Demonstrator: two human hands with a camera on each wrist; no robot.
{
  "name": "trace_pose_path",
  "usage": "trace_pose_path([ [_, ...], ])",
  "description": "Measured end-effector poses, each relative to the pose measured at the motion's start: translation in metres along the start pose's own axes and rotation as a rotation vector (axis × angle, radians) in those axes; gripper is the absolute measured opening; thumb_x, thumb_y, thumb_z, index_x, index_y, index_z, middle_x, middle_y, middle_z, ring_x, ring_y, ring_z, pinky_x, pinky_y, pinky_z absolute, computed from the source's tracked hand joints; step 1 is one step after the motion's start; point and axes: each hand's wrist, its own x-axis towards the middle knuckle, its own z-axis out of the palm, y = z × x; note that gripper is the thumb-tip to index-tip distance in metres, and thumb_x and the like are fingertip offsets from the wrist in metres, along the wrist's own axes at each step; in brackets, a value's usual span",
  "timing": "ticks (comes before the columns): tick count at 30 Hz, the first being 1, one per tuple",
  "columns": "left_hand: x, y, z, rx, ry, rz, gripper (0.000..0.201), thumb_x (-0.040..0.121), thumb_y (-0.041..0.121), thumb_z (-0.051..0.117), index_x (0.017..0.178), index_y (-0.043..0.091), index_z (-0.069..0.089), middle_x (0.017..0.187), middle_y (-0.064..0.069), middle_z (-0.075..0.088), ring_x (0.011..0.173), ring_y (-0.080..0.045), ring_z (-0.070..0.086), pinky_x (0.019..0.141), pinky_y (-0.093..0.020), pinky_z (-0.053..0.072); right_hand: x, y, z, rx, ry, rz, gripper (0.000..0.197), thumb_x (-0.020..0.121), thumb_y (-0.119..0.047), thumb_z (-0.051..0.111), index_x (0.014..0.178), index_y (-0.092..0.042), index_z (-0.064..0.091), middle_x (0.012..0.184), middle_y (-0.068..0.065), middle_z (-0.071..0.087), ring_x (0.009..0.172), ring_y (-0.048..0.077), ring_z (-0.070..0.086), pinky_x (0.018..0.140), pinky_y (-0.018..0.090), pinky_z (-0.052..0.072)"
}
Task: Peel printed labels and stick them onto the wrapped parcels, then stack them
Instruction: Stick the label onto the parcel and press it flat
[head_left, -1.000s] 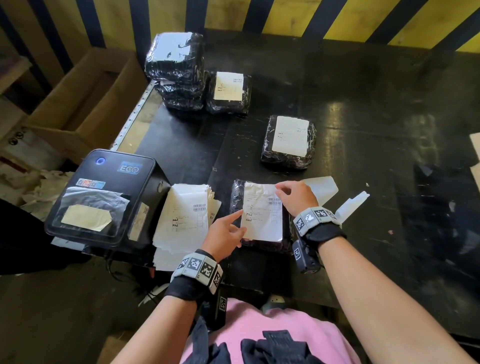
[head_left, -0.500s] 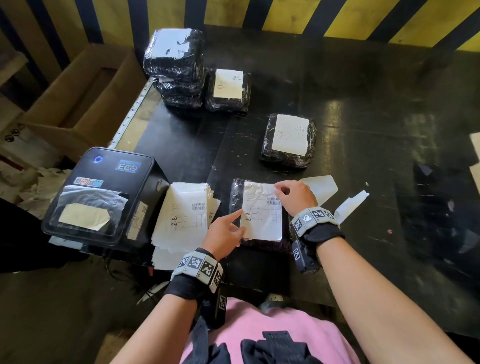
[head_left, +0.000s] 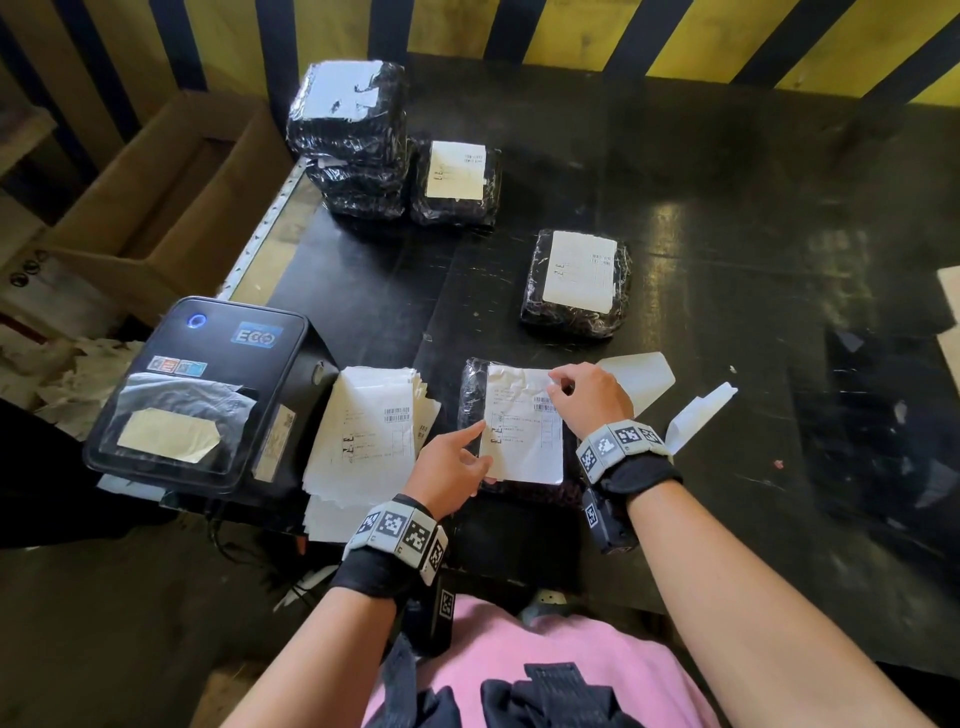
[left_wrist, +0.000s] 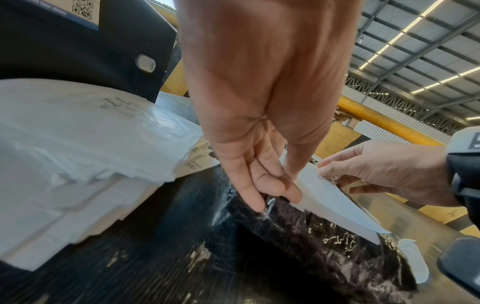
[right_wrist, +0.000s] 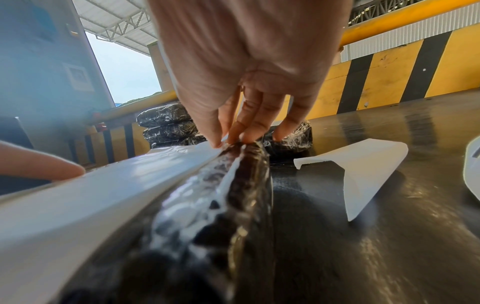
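A black wrapped parcel (head_left: 471, 395) lies near the table's front edge with a white printed label (head_left: 524, 441) on top. My left hand (head_left: 452, 462) is at the label's left edge, index finger stretched out, thumb on the paper. In the left wrist view the label (left_wrist: 332, 205) tilts up off the parcel (left_wrist: 324, 246), pinched by my left hand (left_wrist: 275, 197). My right hand (head_left: 587, 397) pinches the label's far right corner; the right wrist view shows that hand (right_wrist: 233, 139) meeting the label (right_wrist: 103, 195) on the parcel (right_wrist: 233, 185).
A black label printer (head_left: 197, 389) stands at the left with a pile of printed labels (head_left: 374, 431) beside it. A labelled parcel (head_left: 576, 283) lies farther back; a parcel stack (head_left: 353, 135) and another parcel (head_left: 457, 182) sit far left. Backing papers (head_left: 641, 379) lie right. A cardboard box (head_left: 156, 197) is off the table.
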Motion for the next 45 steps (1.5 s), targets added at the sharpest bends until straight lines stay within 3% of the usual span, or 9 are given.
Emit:
trace_pose_path([
  [7, 0.000, 0.000, -0.001, 0.010, -0.017, -0.001, 0.060, 0.095, 0.018, 0.057, 0.149, 0.022, 0.031, 0.087, 0.001, 0.073, 0.057, -0.005, 0.057, 0.052, -0.013, 0.047, -0.006, -0.001, 0.002, -0.194, 0.149, 0.066, 0.034, 0.087, -0.044, 0.063, 0.118, -0.031, 0.064, 0.118, 0.002, 0.053, 0.113, 0.022, 0.044, 0.090, 0.037, 0.041],
  [11, 0.001, -0.001, -0.001, 0.013, -0.019, -0.002, 0.060, 0.095, 0.018, 0.058, 0.149, 0.023, 0.032, 0.090, -0.001, 0.074, 0.057, -0.005, 0.056, 0.053, -0.016, 0.050, -0.010, 0.000, 0.002, -0.162, 0.207, -0.039, 0.036, 0.090, -0.032, 0.061, 0.125, -0.026, 0.060, 0.123, 0.000, 0.050, 0.116, 0.021, 0.044, 0.091, 0.035, 0.042],
  [14, 0.001, 0.001, -0.002, 0.012, -0.019, -0.001, 0.059, 0.095, 0.018, 0.058, 0.148, 0.022, 0.032, 0.090, -0.001, 0.074, 0.057, -0.005, 0.056, 0.050, -0.015, 0.048, -0.024, -0.012, 0.015, -0.118, 0.111, -0.200, 0.035, 0.095, -0.031, 0.051, 0.129, -0.024, 0.057, 0.135, -0.003, 0.051, 0.124, 0.018, 0.045, 0.102, 0.036, 0.037],
  [18, 0.001, 0.002, -0.001, 0.027, -0.020, 0.003, 0.059, 0.095, 0.019, 0.058, 0.148, 0.021, 0.033, 0.088, 0.000, 0.073, 0.055, -0.002, 0.056, 0.051, -0.015, 0.047, -0.041, -0.017, 0.038, -0.239, 0.001, -0.136, 0.047, 0.098, -0.039, 0.039, 0.144, -0.032, 0.042, 0.153, -0.012, 0.036, 0.143, 0.010, 0.027, 0.118, 0.045, 0.018],
  [30, 0.002, 0.013, -0.012, 0.325, -0.088, -0.056, 0.057, 0.097, 0.028, 0.053, 0.149, 0.028, 0.029, 0.072, 0.000, 0.069, 0.042, -0.003, 0.055, 0.047, -0.017, 0.051, -0.019, -0.006, 0.021, -0.247, -0.064, 0.048, 0.051, 0.102, -0.040, 0.028, 0.151, -0.027, 0.029, 0.158, -0.008, 0.028, 0.147, 0.016, 0.021, 0.120, 0.052, 0.008],
  [33, 0.009, 0.019, -0.018, 0.452, 0.100, 0.019, 0.038, 0.097, 0.032, 0.050, 0.134, 0.025, 0.053, 0.089, 0.000, 0.068, 0.066, -0.009, 0.064, 0.065, -0.027, 0.057, -0.019, -0.006, 0.022, -0.222, -0.068, 0.050, 0.051, 0.102, -0.040, 0.028, 0.151, -0.026, 0.029, 0.158, -0.008, 0.028, 0.147, 0.016, 0.020, 0.120, 0.052, 0.009],
  [36, 0.022, 0.025, -0.013, 0.496, 0.246, 0.175, 0.040, 0.099, 0.027, 0.041, 0.137, 0.021, 0.049, 0.114, -0.003, 0.064, 0.102, -0.021, 0.060, 0.091, -0.039, 0.052, -0.020, -0.006, 0.025, -0.202, -0.062, 0.058, 0.051, 0.102, -0.040, 0.027, 0.151, -0.026, 0.028, 0.159, -0.007, 0.026, 0.147, 0.016, 0.020, 0.120, 0.051, 0.010],
  [40, 0.037, 0.036, 0.003, 0.743, 0.045, 0.301, 0.048, 0.103, 0.025, 0.032, 0.149, 0.017, 0.028, 0.158, -0.001, 0.025, 0.146, -0.019, 0.019, 0.119, -0.042, 0.021, -0.022, -0.005, 0.026, -0.181, -0.047, 0.047, 0.050, 0.103, -0.038, 0.028, 0.151, -0.025, 0.028, 0.159, -0.007, 0.026, 0.147, 0.016, 0.020, 0.120, 0.050, 0.012],
  [45, 0.053, 0.033, 0.005, 0.946, -0.008, 0.212, 0.054, 0.102, 0.025, 0.023, 0.154, 0.019, 0.007, 0.163, 0.004, -0.001, 0.150, -0.018, -0.002, 0.120, -0.053, 0.004, -0.022, -0.001, 0.026, -0.150, -0.040, 0.034, 0.049, 0.103, -0.038, 0.029, 0.151, -0.026, 0.029, 0.159, -0.007, 0.026, 0.148, 0.016, 0.019, 0.120, 0.050, 0.012],
])
